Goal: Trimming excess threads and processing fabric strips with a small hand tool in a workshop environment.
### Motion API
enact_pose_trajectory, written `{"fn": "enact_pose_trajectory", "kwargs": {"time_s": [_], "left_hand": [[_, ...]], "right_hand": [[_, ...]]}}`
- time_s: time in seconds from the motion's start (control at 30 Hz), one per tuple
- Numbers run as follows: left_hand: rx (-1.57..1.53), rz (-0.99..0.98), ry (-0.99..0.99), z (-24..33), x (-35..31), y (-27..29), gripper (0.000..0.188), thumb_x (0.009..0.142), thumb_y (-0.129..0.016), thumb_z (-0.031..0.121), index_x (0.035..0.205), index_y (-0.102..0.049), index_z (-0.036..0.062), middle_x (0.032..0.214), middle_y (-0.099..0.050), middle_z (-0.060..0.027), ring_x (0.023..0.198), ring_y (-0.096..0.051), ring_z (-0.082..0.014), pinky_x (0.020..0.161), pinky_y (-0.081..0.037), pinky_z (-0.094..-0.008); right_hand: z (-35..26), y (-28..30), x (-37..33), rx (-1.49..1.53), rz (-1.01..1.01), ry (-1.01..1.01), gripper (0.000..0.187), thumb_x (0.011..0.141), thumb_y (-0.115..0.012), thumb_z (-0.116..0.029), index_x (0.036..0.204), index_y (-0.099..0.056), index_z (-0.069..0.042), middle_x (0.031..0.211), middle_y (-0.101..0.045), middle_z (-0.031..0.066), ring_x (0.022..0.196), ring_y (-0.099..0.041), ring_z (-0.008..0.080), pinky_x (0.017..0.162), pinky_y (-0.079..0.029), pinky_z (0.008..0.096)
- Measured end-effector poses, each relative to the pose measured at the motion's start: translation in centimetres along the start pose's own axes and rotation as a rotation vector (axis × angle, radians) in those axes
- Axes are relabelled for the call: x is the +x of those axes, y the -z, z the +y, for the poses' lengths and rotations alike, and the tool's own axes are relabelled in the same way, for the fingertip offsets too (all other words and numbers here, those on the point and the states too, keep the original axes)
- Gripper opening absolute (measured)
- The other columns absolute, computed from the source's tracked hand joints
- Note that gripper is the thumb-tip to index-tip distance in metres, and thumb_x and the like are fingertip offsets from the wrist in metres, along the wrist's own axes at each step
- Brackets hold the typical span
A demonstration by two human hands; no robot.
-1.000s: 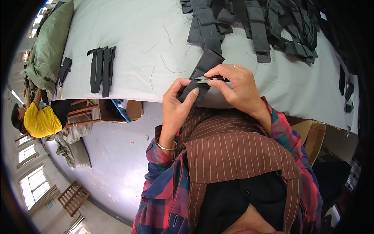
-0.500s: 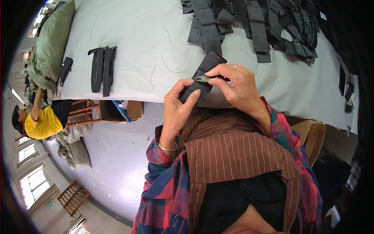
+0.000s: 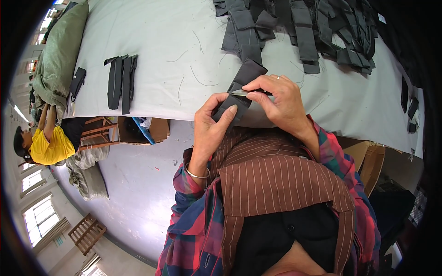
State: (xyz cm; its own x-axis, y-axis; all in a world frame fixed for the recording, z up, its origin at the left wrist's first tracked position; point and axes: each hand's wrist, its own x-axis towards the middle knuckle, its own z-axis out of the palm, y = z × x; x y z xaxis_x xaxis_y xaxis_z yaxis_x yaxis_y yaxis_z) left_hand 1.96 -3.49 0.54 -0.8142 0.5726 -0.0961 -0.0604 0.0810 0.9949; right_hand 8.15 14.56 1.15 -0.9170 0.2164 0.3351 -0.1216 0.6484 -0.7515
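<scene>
My left hand (image 3: 212,120) is closed on a dark grey fabric strip (image 3: 248,73), thumb on top, near the table's front edge. The strip slants up and away past my fingers. Between thumb and forefinger of my right hand (image 3: 281,102) is a pair of thread snips (image 3: 238,92), their pointed metal blades lying across the strip just above my left fingertips. The blades look closed together; their handle is mostly hidden in my right palm.
A heap of dark fabric strips (image 3: 304,37) lies across the far table (image 3: 156,27). Several folded strips (image 3: 122,83) rest at the left, with loose threads between. A green sack (image 3: 62,50) is at the left edge, where a person in a yellow top (image 3: 55,145) grips it.
The snips' blades have come together. My hands and the strip have barely moved. The person at the left has brought both arms up to the sack.
</scene>
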Motion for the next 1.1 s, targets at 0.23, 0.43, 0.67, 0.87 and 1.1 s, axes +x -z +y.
{"fn": "enact_pose_trajectory", "kwargs": {"time_s": [0.23, 0.43, 0.67, 0.87, 1.1], "left_hand": [[-0.036, 0.000, 0.038, 0.0, -0.1, 0.2, 0.019, 0.087, -0.064, 0.008, 0.103, -0.060, -0.0007, 0.088, -0.061, 0.0013, 0.081, -0.053, -0.0048, 0.072, -0.045, -0.0200], [0.008, -0.010, 0.010, 1.0, 0.2, 0.3, 0.013, 0.085, -0.064, 0.005, 0.097, -0.060, 0.0000, 0.088, -0.060, 0.0014, 0.080, -0.052, -0.0045, 0.071, -0.044, -0.0199], [0.072, -0.010, -0.039, 0.7, 0.2, 0.4, 0.011, 0.085, -0.064, 0.005, 0.094, -0.059, -0.0005, 0.092, -0.061, 0.0002, 0.079, -0.050, -0.0045, 0.070, -0.043, -0.0200], [0.451, 0.042, -0.198, 0.5, 0.4, 0.4, 0.016, 0.074, -0.067, -0.001, 0.087, -0.060, 0.0025, 0.096, -0.064, -0.0066, 0.087, -0.060, -0.0226, 0.077, -0.046, -0.0306], [0.941, 0.182, -0.520, 1.6, 0.9, 0.5, 0.023, 0.063, -0.067, -0.008, 0.079, -0.055, 0.0030, 0.114, -0.057, -0.0147, 0.102, -0.055, -0.0308, 0.084, -0.044, -0.0356]], "right_hand": [[-0.2, -0.1, 0.1, 0.155, -0.033, -0.084, 0.008, 0.080, -0.067, -0.011, 0.088, -0.067, -0.007, 0.074, -0.065, 0.0028, 0.067, -0.057, 0.0148, 0.065, -0.039, 0.0274], [0.8, 0.1, -0.2, 0.959, -0.203, -0.454, 0.013, 0.088, -0.063, -0.013, 0.093, -0.066, -0.002, 0.079, -0.062, -0.0021, 0.073, -0.054, 0.0059, 0.066, -0.041, 0.0210], [-0.8, -0.2, -0.1, 0.563, -0.007, -0.237, 0.013, 0.086, -0.065, -0.013, 0.095, -0.066, -0.004, 0.078, -0.066, 0.0021, 0.071, -0.059, 0.0091, 0.064, -0.045, 0.0241], [-1.7, 0.0, 0.2, 0.190, 0.039, -0.115, 0.015, 0.081, -0.068, -0.016, 0.092, -0.066, -0.007, 0.079, -0.067, 0.0067, 0.066, -0.062, 0.0225, 0.059, -0.047, 0.0305], [-0.7, -0.8, 0.1, 0.040, 0.001, -0.076, 0.015, 0.080, -0.067, -0.019, 0.089, -0.065, -0.007, 0.078, -0.066, 0.0075, 0.068, -0.062, 0.0264, 0.058, -0.046, 0.0353]]}}
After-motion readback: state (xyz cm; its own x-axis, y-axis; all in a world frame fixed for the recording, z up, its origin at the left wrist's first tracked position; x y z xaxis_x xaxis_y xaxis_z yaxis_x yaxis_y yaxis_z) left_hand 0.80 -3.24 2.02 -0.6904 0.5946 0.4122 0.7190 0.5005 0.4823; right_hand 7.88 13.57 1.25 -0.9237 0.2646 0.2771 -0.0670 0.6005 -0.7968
